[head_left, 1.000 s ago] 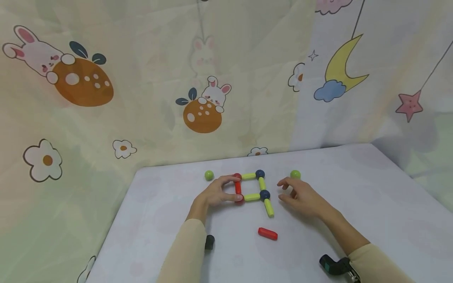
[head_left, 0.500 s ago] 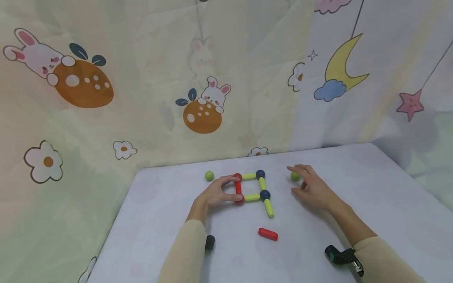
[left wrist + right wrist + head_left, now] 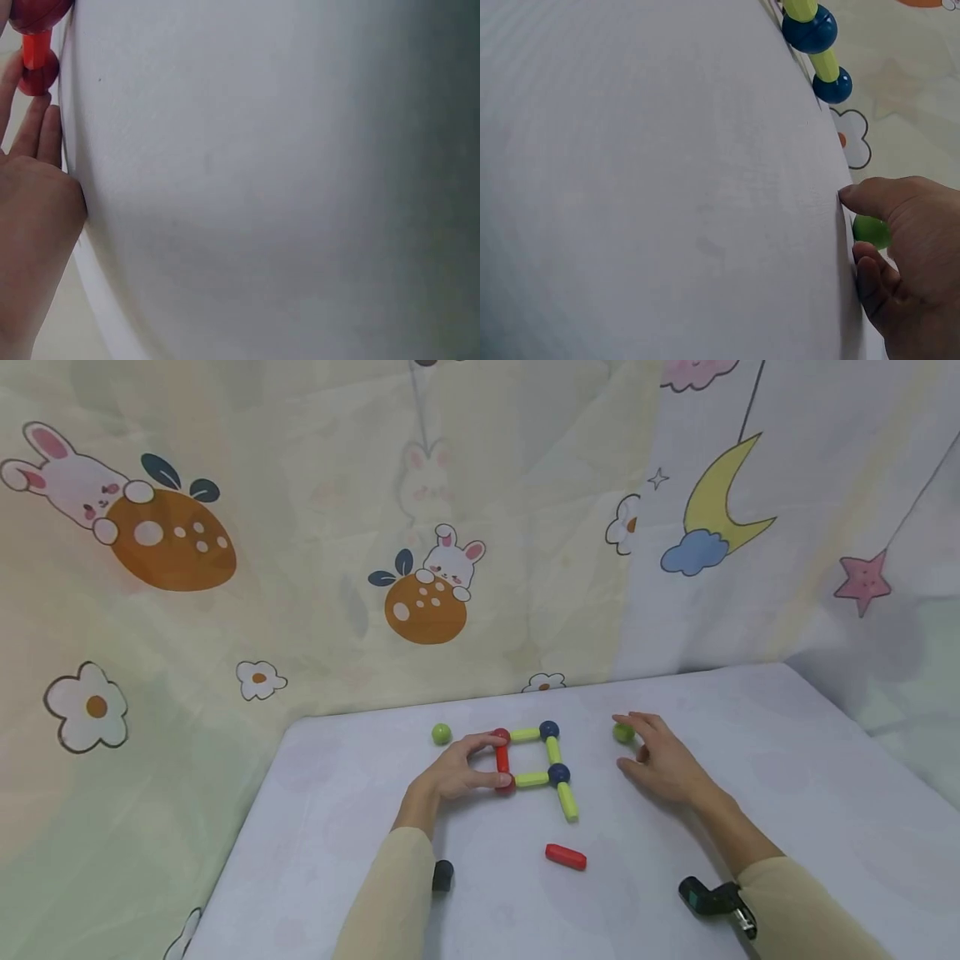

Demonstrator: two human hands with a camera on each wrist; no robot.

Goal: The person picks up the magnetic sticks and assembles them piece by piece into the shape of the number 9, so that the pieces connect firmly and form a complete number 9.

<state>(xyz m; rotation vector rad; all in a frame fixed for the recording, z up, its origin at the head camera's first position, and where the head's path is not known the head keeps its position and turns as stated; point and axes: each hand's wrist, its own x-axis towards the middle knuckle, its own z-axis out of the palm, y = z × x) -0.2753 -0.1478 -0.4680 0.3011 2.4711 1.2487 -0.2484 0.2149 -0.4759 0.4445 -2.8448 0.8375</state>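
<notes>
A square of sticks and balls [image 3: 533,779], like a magnetic building toy, lies flat on the table. Its left side is a red stick [image 3: 502,759] between two red balls; two blue balls [image 3: 558,774] sit at its right corners, joined by yellow-green sticks. One more such stick [image 3: 567,802] points from the near blue ball toward the person. My left hand [image 3: 454,771] holds the red side, thumb at the near red ball and forefinger at the far one. My right hand [image 3: 663,763] reaches round a loose green ball [image 3: 622,732], thumb and fingers spread apart on either side.
Another green ball [image 3: 442,734] lies beyond my left hand. A loose red stick [image 3: 566,857] rests nearer the person. Behind the white table [image 3: 337,860] hangs a printed cloth [image 3: 315,568]. Black wrist devices [image 3: 712,900] sit at both sleeves.
My right hand has moved right and away from the person, from beside the square to the green ball. My left hand and the square have stayed in place.
</notes>
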